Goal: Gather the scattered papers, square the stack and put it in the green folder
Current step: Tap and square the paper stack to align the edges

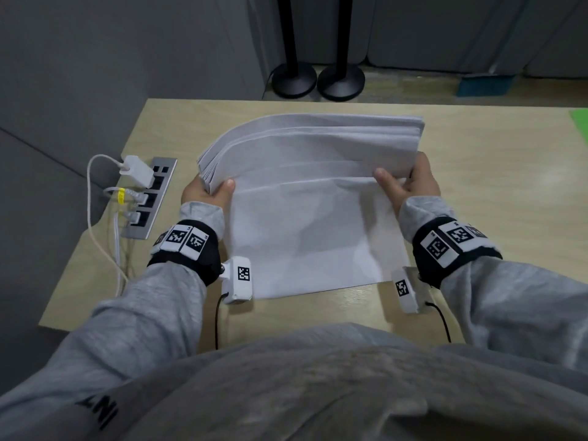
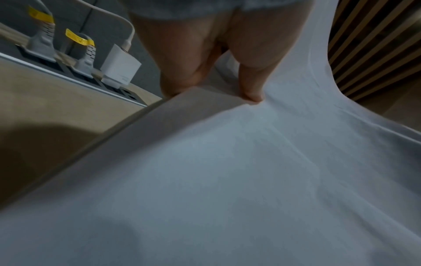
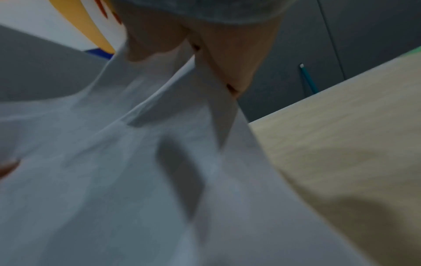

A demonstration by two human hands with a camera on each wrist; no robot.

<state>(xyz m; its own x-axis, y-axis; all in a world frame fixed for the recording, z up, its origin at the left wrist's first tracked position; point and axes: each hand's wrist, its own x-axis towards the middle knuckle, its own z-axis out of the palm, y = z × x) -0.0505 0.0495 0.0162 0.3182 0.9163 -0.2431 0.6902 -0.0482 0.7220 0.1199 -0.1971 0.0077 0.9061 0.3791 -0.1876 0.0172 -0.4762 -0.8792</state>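
A thick stack of white papers stands on its near edge on the wooden desk, its top bowing away from me. My left hand grips the stack's left side, thumb on the front sheet and fingers hidden behind. My right hand grips the right side the same way. The left wrist view shows the left hand pinching the papers. The right wrist view shows the right hand pinching the papers, whose sheets spread unevenly. A sliver of the green folder shows at the desk's far right edge.
A power strip with a white charger and cables is set into the desk's left side. Two black stand bases rest on the floor beyond the far edge. Grey partitions enclose the desk on the left.
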